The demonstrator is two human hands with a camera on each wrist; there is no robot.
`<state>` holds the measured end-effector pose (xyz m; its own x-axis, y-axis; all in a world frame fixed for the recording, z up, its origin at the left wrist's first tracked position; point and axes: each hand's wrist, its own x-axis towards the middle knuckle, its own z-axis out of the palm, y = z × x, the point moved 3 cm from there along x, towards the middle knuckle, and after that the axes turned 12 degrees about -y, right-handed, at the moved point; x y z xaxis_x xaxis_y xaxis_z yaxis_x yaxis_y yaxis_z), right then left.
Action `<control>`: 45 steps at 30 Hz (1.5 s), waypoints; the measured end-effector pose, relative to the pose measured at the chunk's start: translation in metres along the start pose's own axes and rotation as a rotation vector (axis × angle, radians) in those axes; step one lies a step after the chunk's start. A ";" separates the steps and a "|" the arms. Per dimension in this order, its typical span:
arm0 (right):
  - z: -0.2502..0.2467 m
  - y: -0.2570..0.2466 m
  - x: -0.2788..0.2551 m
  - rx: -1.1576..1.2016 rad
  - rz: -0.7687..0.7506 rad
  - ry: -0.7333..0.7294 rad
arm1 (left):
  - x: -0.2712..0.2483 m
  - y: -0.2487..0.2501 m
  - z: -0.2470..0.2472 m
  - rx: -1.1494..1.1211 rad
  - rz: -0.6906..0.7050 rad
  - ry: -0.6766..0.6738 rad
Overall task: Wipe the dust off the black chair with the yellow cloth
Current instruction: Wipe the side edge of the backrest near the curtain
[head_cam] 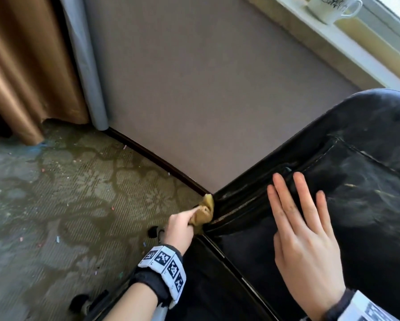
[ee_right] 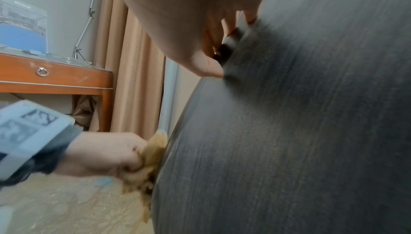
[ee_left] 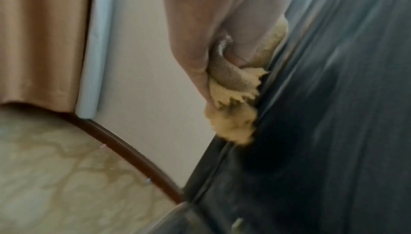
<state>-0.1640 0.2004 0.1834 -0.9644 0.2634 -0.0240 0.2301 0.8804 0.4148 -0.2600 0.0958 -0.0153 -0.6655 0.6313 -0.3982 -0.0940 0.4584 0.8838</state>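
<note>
The black chair fills the right half of the head view, its leather streaked with pale dust. My left hand grips the bunched yellow cloth and presses it against the chair's left side edge. In the left wrist view the cloth is squeezed between my fingers and the chair's seam. My right hand lies flat on the chair's surface with straight fingers, holding nothing. The right wrist view shows the right fingertips touching the chair and the left hand with the cloth at its edge.
A patterned, littered carpet lies to the left. A brown curtain and a grey wall stand behind. A white cup sits on the windowsill at top right. A wooden table with a drawer stands beyond the curtain.
</note>
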 end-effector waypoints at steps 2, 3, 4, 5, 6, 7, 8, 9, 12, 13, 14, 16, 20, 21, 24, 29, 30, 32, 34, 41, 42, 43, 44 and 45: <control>0.001 -0.001 0.000 -0.001 0.001 -0.017 | -0.007 0.033 -0.014 -0.164 0.158 0.192; 0.002 -0.002 0.000 0.005 0.004 -0.020 | -0.013 0.056 -0.021 -0.227 0.279 0.253; 0.002 -0.002 0.000 0.013 0.007 -0.018 | -0.019 0.077 -0.024 -0.275 0.414 0.280; 0.003 -0.002 0.000 0.021 0.011 -0.015 | -0.026 0.095 -0.022 -0.289 0.549 0.275; 0.002 -0.002 0.000 0.028 0.014 -0.008 | -0.031 0.106 -0.014 -0.252 0.658 0.252; 0.002 0.000 -0.001 0.035 0.015 -0.003 | -0.036 0.110 -0.003 -0.188 0.733 0.226; 0.002 0.000 -0.001 0.039 0.014 0.002 | -0.037 0.106 0.008 -0.128 0.769 0.224; 0.003 0.001 -0.001 0.043 0.009 0.003 | -0.038 0.095 0.018 -0.080 0.776 0.239; 0.004 0.003 -0.001 0.033 -0.003 0.004 | -0.034 0.053 0.035 -0.010 0.742 0.316; 0.005 0.002 -0.001 0.026 -0.003 0.001 | -0.033 0.042 0.037 0.012 0.722 0.320; 0.005 0.002 -0.001 0.025 0.000 -0.002 | -0.033 0.035 0.038 0.035 0.699 0.315; 0.006 0.000 -0.001 0.036 0.010 -0.001 | -0.034 0.019 0.038 0.068 0.652 0.288; 0.005 -0.003 -0.001 0.039 0.017 0.000 | -0.033 -0.023 0.048 0.159 0.443 0.254; 0.005 -0.003 -0.002 0.039 0.017 -0.003 | -0.033 -0.031 0.050 0.180 0.392 0.249; 0.004 -0.002 -0.001 0.043 0.011 -0.013 | -0.030 -0.037 0.056 0.208 0.297 0.207; 0.004 -0.003 -0.004 0.070 0.023 -0.033 | -0.031 -0.056 0.050 0.332 -0.077 0.025; 0.002 -0.003 -0.005 0.074 0.024 -0.040 | -0.041 -0.063 0.045 0.321 -0.158 0.000; 0.000 -0.001 -0.005 0.087 0.029 -0.054 | -0.056 -0.070 0.032 0.239 -0.238 0.017; 0.001 -0.004 -0.003 0.109 0.027 -0.060 | -0.068 -0.061 0.011 0.154 -0.287 0.057; -0.012 -0.020 -0.020 0.351 0.073 -0.006 | -0.069 0.090 -0.034 -0.040 0.127 0.085; -0.016 -0.014 -0.023 0.356 0.091 -0.003 | -0.070 0.111 -0.032 -0.034 0.177 0.088; -0.018 -0.007 -0.026 0.350 0.103 -0.012 | -0.071 0.127 -0.029 -0.032 0.214 0.085; -0.021 0.002 -0.030 0.342 0.119 -0.020 | -0.072 0.142 -0.025 -0.017 0.250 0.078; -0.026 0.015 -0.036 0.348 0.139 -0.018 | -0.076 0.158 -0.020 0.010 0.283 0.072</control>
<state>-0.1291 0.1940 0.2139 -0.9190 0.3942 -0.0063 0.3924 0.9162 0.0816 -0.2393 0.1081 0.1595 -0.7150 0.6892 -0.1171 0.1103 0.2766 0.9546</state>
